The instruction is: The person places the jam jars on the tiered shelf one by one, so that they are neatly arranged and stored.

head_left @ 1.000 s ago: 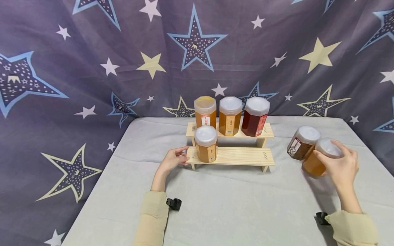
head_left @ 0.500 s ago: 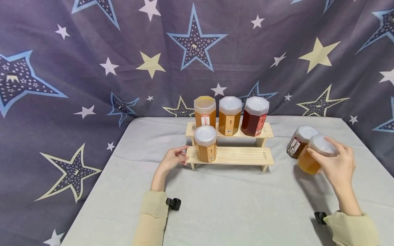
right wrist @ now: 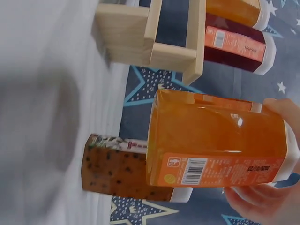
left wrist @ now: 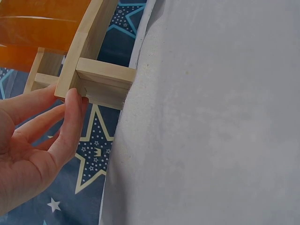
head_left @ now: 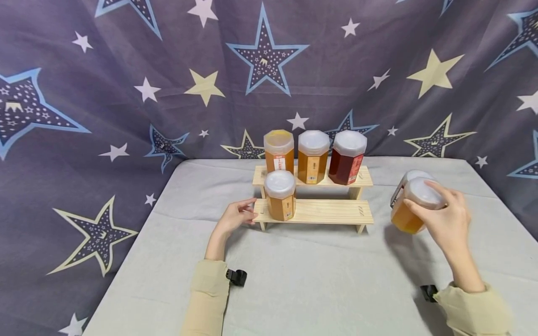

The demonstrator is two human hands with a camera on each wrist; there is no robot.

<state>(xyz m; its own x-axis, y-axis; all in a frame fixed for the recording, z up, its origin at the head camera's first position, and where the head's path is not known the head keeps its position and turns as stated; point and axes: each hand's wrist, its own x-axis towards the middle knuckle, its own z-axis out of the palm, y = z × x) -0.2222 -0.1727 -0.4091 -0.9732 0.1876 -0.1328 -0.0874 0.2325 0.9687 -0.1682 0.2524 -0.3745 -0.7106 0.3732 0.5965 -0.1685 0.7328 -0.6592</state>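
Observation:
My right hand point(head_left: 451, 224) grips an amber honey jar point(head_left: 405, 217) around its white lid, holding it tilted above the table. In the right wrist view, the orange label and barcode of this honey jar point(right wrist: 215, 140) face the camera. Behind it stands a dark speckled jar point(right wrist: 122, 171), mostly hidden in the head view. My left hand point(head_left: 233, 218) pinches the left end of a two-step wooden rack point(head_left: 328, 212); the left wrist view shows thumb and fingers at the edge of its board point(left wrist: 70, 70). A honey jar point(head_left: 280, 198) stands on the lower step's left end.
On the upper step stand an orange-amber jar point(head_left: 279, 151), an amber jar point(head_left: 313, 161) and a dark red jar point(head_left: 347, 158). Grey cloth covers the table point(head_left: 319, 280). A star-patterned curtain point(head_left: 328, 84) hangs behind it and on both sides.
My right hand has lifted the honey jar and moved it left, so it now covers most of the speckled jar in the head view. My left hand stays on the rack.

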